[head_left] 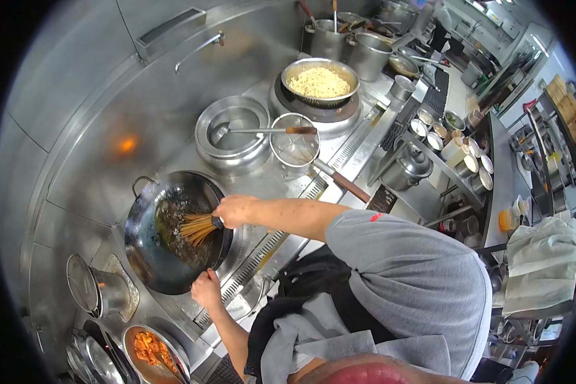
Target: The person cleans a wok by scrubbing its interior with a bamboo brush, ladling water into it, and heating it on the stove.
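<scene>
My right hand (234, 211) is closed around the black-bound end of a bamboo wok brush (197, 228). The brush's splayed bristles rest inside a dark wok (141, 233), in murky liquid (176, 249) with foamy patches. At the wok's near rim, my left hand (206, 289) is closed where a loop handle would be, opposite the visible loop handle (142, 184); its fingers hide what they grip. Beyond the wok stands a round metal pot (206, 144). Across its mouth lies a ladle (253, 130), whose wooden handle end overlaps a round mesh strainer (294, 153).
A metal bowl of yellow food (319, 83) sits on the far burner. Left of me are a lidded strainer pot (112, 293) and a bowl of orange-red food (150, 349). A wall faucet (198, 52) juts over the range. Seasoning containers (464, 157) stand at right.
</scene>
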`<state>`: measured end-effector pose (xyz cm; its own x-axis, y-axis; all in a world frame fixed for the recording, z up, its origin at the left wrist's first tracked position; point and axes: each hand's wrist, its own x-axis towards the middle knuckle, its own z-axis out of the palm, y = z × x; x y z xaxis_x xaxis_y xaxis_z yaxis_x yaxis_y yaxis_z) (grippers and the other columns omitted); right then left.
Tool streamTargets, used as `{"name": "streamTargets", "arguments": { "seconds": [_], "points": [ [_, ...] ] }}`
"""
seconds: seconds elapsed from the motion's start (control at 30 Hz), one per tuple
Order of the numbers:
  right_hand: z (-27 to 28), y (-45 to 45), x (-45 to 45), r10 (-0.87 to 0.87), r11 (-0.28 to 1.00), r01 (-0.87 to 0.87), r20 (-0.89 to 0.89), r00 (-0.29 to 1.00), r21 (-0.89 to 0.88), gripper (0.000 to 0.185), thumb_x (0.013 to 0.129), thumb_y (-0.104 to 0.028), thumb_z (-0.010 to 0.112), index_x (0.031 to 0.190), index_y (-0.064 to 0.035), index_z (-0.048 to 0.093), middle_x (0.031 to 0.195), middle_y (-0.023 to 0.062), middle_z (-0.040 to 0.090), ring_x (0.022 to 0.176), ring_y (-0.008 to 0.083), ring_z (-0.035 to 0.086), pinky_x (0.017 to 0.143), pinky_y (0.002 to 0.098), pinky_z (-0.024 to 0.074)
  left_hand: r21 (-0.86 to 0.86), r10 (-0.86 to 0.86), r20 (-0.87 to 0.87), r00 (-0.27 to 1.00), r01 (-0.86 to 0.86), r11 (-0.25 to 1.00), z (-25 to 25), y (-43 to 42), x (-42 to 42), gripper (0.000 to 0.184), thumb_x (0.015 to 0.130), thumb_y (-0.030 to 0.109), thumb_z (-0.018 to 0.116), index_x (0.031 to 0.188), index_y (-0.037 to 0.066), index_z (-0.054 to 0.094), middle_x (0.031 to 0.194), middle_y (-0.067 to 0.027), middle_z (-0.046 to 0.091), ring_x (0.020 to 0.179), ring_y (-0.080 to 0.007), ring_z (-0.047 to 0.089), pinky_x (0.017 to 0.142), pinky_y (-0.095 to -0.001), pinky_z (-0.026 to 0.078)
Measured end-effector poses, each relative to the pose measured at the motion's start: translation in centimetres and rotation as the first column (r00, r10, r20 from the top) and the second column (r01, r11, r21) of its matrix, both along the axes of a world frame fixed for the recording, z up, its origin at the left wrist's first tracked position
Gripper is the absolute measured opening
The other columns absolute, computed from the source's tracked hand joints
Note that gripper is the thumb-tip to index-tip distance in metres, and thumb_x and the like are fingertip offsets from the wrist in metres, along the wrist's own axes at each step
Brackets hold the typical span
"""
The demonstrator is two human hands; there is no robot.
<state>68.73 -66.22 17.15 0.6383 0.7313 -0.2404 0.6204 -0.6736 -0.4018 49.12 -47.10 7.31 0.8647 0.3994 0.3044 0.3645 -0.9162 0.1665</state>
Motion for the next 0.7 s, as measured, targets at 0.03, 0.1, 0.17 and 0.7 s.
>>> {"name": "streamTargets", "arguments": {
  "seconds": [0.03,0.1,0.17,0.7],
  "points": [
    [-0.1,0.1,-0.4,-0.020,1.000,0.020,-0.001,1.000,0.018,0.031,0.077,-0.013,0.060,0.104,-0.0128,0.073,0.103,0.0144,0.072,0.103,0.0343,0.066,0.089,0.0453,0.0537,0.003,-0.010,-0.004,1.000,0.010,1.000,-0.1,0.1,-0.2,0.034,0.084,0.034,0.065,0.061,0.009,0.065,0.063,-0.0177,0.065,0.060,-0.0399,0.065,0.057,-0.0517,0.052],
    [0.3,0.4,-1.8,-0.084,0.996,0.085,-0.020,0.996,0.026,0.032,0.076,-0.013,0.060,0.105,-0.0118,0.073,0.102,0.0155,0.071,0.103,0.0346,0.066,0.088,0.0453,0.0535,-0.026,-0.024,-0.019,1.000,0.023,0.999,-0.2,0.4,-0.4,0.033,0.084,0.034,0.064,0.063,0.009,0.067,0.065,-0.0190,0.066,0.061,-0.0399,0.066,0.058,-0.0518,0.053],
    [-0.4,1.2,-2.8,-0.095,0.995,0.095,0.016,0.995,0.014,0.032,0.076,-0.013,0.060,0.105,-0.0116,0.073,0.102,0.0160,0.071,0.103,0.0347,0.066,0.089,0.0453,0.0535,-0.049,-0.034,-0.013,0.999,0.033,0.998,0.1,0.4,-0.6,0.033,0.084,0.034,0.064,0.063,0.008,0.067,0.065,-0.0193,0.066,0.062,-0.0400,0.066,0.058,-0.0518,0.053],
    [0.0,1.4,-7.4,-0.168,0.985,0.169,0.038,0.985,-0.042,0.052,0.080,-0.015,0.060,0.132,-0.0180,0.062,0.113,0.0148,0.070,0.108,0.0337,0.065,0.095,0.0448,0.0522,-0.039,-0.171,0.038,0.985,0.173,0.984,-0.9,4.3,-1.5,0.032,0.084,0.032,0.063,0.066,0.007,0.070,0.068,-0.0197,0.067,0.065,-0.0390,0.066,0.063,-0.0502,0.053]
  ]
}}
